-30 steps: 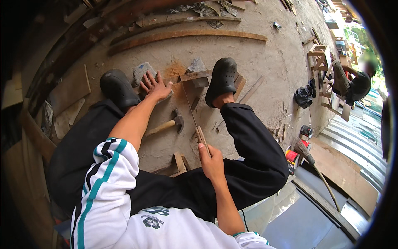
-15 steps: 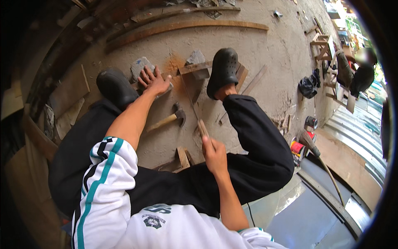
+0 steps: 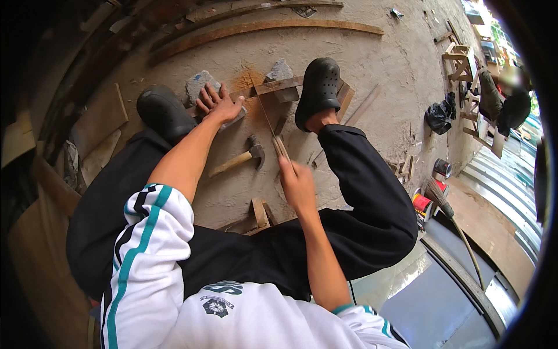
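Observation:
My right hand [image 3: 298, 185] is closed round the wooden handle of a handsaw [image 3: 281, 148]. Its thin blade runs away from me and meets a narrow wooden strip [image 3: 268, 87], with orange sawdust [image 3: 249, 78] scattered around that spot. Fingers spread, my left hand [image 3: 218, 108] lies flat on the strip's left part, pressing it over a grey block. Another grey block [image 3: 279, 72] props the strip on the right. My right shoe [image 3: 319, 87] rests over the strip's right end; the left shoe [image 3: 164, 115] is by its left end. Between my arms lies a claw hammer [image 3: 238, 161].
Long wooden strips [image 3: 267, 24] lie across the far floor. Board pieces [image 3: 103, 119] are at the left and wood offcuts [image 3: 259, 213] nearby. At the right are a black plastic bag [image 3: 440, 114], cans [image 3: 423, 203], a brush with a long handle [image 3: 439, 198] and another person [image 3: 511, 104].
My right hand has pushed the saw forward, away from me, so less blade shows on my side of the strip. My left hand stays pressed in place. The view has shifted slightly.

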